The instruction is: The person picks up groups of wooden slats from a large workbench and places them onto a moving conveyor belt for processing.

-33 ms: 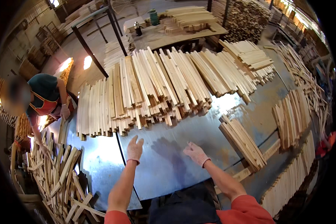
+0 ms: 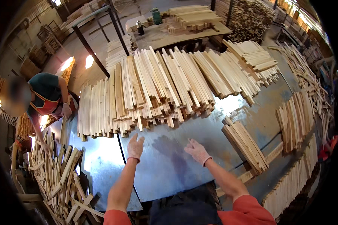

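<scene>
My left hand [image 2: 135, 146], in a pale knitted glove, hovers over the bare metal tabletop [image 2: 157, 176]. Its fingers are spread, with nothing in them. Just beyond the fingertips lie the near ends of a long row of stacked wooden strips [image 2: 154, 80]. Over the middle of the table is my right hand [image 2: 197, 151], gloved alike, its fingers loosely bent and apart, holding nothing. To its right rests a small bundle of wooden strips [image 2: 246, 144], apart from the hand. Shadows of the hands fall on the metal between them.
At the left a co-worker [image 2: 45, 95] reaches to a heap of loose wood pieces [image 2: 62, 180]. More strips stand in rows at the right [image 2: 294, 120] and near right edge [image 2: 291, 183]. A wooden batten [image 2: 273, 152] lies by the bundle. Behind stands a worktable [image 2: 165, 39].
My left hand has shifted slightly away from me, toward the stacked strips. The right hand has hardly moved. The whole view has drifted a little.
</scene>
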The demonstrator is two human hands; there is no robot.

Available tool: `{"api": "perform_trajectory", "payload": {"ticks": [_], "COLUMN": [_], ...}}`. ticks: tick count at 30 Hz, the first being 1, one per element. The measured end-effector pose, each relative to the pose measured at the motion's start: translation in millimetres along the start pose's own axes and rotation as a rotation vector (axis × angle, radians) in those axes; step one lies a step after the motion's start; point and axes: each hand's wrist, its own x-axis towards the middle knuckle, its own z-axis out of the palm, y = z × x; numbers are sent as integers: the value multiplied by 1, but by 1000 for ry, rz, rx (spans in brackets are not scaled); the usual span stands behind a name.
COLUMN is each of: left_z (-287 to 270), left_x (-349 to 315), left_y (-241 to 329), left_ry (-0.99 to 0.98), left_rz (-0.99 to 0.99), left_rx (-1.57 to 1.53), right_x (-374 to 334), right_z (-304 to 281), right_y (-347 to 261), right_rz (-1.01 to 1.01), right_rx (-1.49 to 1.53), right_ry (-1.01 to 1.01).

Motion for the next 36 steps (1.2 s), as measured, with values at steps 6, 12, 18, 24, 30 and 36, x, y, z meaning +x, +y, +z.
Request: {"api": "perform_trajectory", "payload": {"ticks": [6, 12, 18, 24, 30, 36], "left_z": [6, 49, 69, 50, 50, 55], "left_x": [130, 224, 240, 230, 270, 239], "left_y": [60, 65, 67, 75, 76, 95], "left_ry": [60, 191, 422, 158, 54, 98], "left_rz": [-56, -140, 46, 124, 176, 5], "left_rx": [327, 488, 326, 36, 20, 113], "right_x": [130, 218, 250, 263, 322, 293], "right_z": [-24, -24, -19, -43, -13, 25], "right_y": [-131, -183, -182, -217, -219, -227], "right_rz": [-166, -118, -80, 15, -106, 17], "right_rx": [-642, -936, -965, -977, -651, -577], "right_ry": [216, 111, 25, -226, 109, 184]}}
